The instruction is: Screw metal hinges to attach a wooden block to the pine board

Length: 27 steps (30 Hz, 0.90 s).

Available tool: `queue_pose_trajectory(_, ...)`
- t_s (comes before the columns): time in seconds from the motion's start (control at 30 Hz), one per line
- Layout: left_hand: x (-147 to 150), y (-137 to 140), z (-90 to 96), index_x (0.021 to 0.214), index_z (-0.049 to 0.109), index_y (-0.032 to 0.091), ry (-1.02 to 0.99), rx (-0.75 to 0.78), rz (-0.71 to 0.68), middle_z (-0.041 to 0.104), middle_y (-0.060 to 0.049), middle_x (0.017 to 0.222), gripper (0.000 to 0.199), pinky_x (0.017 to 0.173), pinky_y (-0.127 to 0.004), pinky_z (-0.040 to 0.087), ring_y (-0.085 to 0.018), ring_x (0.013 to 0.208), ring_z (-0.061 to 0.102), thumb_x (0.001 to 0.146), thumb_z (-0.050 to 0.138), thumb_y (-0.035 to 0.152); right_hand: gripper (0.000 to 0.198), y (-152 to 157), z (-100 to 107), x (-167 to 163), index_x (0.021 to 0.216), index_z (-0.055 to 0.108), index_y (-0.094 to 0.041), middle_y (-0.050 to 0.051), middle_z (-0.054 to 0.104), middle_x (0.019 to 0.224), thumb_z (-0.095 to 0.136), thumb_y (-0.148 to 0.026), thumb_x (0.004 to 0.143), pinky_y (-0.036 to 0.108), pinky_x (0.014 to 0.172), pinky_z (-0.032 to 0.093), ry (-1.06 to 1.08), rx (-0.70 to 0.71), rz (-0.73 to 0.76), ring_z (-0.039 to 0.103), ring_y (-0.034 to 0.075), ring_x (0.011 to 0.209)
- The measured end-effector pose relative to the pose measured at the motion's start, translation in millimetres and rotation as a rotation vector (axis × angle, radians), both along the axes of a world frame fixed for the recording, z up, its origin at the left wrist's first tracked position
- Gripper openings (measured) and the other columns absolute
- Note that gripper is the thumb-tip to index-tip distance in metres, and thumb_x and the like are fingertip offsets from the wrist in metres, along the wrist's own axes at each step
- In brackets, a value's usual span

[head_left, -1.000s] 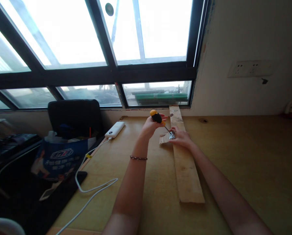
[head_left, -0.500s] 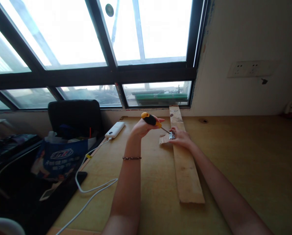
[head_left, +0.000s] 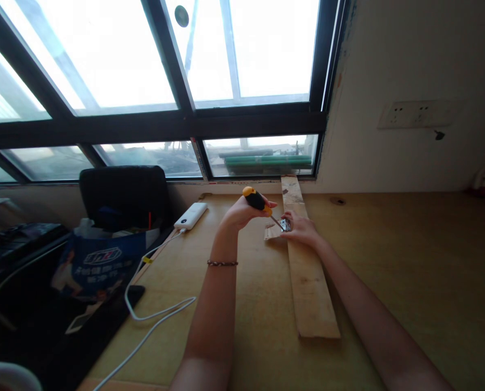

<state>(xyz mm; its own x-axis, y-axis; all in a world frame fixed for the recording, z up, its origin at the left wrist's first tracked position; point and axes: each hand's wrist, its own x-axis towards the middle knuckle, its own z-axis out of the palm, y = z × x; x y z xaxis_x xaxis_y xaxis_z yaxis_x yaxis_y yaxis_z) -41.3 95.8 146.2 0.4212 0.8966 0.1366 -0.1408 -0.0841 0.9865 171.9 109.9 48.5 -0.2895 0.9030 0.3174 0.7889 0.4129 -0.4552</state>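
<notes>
My left hand [head_left: 242, 213] is closed round a yellow-and-black screwdriver [head_left: 255, 199], whose handle tilts up to the left. The screwdriver's tip meets a small silver metal hinge [head_left: 285, 225]. Thumb and fingers of my right hand [head_left: 301, 229] grip this hinge from the right, above a long wooden board [head_left: 311, 288]. A short, pale wood piece [head_left: 271, 232] sticks out to the left beneath the hinge. The fingers partly hide the hinge, and I cannot make out any screw.
On the left of the table [head_left: 389, 304] lies a white power bank [head_left: 191, 216] with a white cable [head_left: 161, 315]. A black chair [head_left: 124, 195] with a blue bag [head_left: 100, 266] stands beyond the left edge. Behind are a window and a wall with sockets [head_left: 419, 114].
My left hand and the screwdriver handle have shifted slightly right, and the shaft now stands steeper, its tip a little lower on the hinge. My right hand has stayed in place.
</notes>
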Motion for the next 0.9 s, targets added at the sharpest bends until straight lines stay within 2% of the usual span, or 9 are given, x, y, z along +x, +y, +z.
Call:
queue_pose_trajectory(0.13, 5, 0, -0.9, 0.077, 0.063, 0.01, 0.036, 0.075, 0.032, 0.067, -0.01, 0.087, 0.031, 0.079, -0.035, 0.047, -0.021, 0.087, 0.061, 0.049, 0.076, 0.009, 0.066, 0, 0, 0, 0.115, 0.05, -0.028, 0.001, 0.064, 0.11, 0.071, -0.052, 0.057, 0.033, 0.075, 0.047, -0.006, -0.007, -0.006, 0.063, 0.024, 0.092)
queue_pose_trajectory(0.23, 11, 0, -2.1, 0.078, 0.066, 0.01, 0.1, 0.123, 0.103, 0.066, -0.008, 0.081, 0.029, 0.075, -0.032, 0.047, -0.018, 0.078, 0.06, 0.052, 0.077, 0.017, 0.067, 1, 1, 0, 0.115, 0.049, -0.028, 0.001, 0.064, 0.111, 0.071, -0.053, 0.057, 0.033, 0.075, 0.047, 0.002, -0.011, 0.002, 0.063, 0.024, 0.092)
queue_pose_trajectory(0.4, 17, 1, -4.3, 0.078, 0.068, 0.01, 0.111, 0.093, 0.195, 0.067, -0.007, 0.077, 0.032, 0.075, -0.034, 0.046, -0.017, 0.073, 0.06, 0.049, 0.079, 0.021, 0.068, 0, 3, -1, 0.116, 0.049, -0.028, 0.001, 0.064, 0.111, 0.07, -0.054, 0.057, 0.034, 0.077, 0.047, 0.003, -0.027, -0.008, 0.062, 0.025, 0.094)
queue_pose_trajectory(0.63, 16, 0, 1.4, 0.086, 0.065, 0.01, 0.066, 0.148, 0.137, 0.068, -0.007, 0.084, 0.039, 0.08, -0.037, 0.045, -0.021, 0.079, 0.062, 0.05, 0.077, 0.017, 0.068, -4, 6, -1, 0.116, 0.048, -0.028, 0.001, 0.064, 0.111, 0.071, -0.053, 0.057, 0.035, 0.08, 0.046, -0.006, -0.031, -0.018, 0.062, 0.025, 0.093)
queue_pose_trajectory(0.8, 23, -7, 6.4, 0.104, 0.058, 0.01, 0.093, 0.125, 0.084, 0.068, -0.009, 0.085, 0.053, 0.075, -0.035, 0.047, -0.02, 0.078, 0.063, 0.053, 0.073, 0.01, 0.067, -2, 5, -1, 0.117, 0.048, -0.028, 0.001, 0.064, 0.11, 0.07, -0.053, 0.059, 0.035, 0.077, 0.047, -0.006, -0.032, -0.015, 0.062, 0.024, 0.094)
queue_pose_trajectory(0.9, 25, -10, 8.1, 0.108, 0.056, 0.011, 0.112, 0.141, 0.049, 0.069, -0.009, 0.086, 0.054, 0.074, -0.033, 0.048, -0.019, 0.078, 0.063, 0.055, 0.07, 0.008, 0.069, -2, 5, -2, 0.119, 0.047, -0.028, 0.002, 0.064, 0.11, 0.071, -0.051, 0.058, 0.034, 0.077, 0.047, -0.008, -0.035, -0.018, 0.062, 0.024, 0.094)
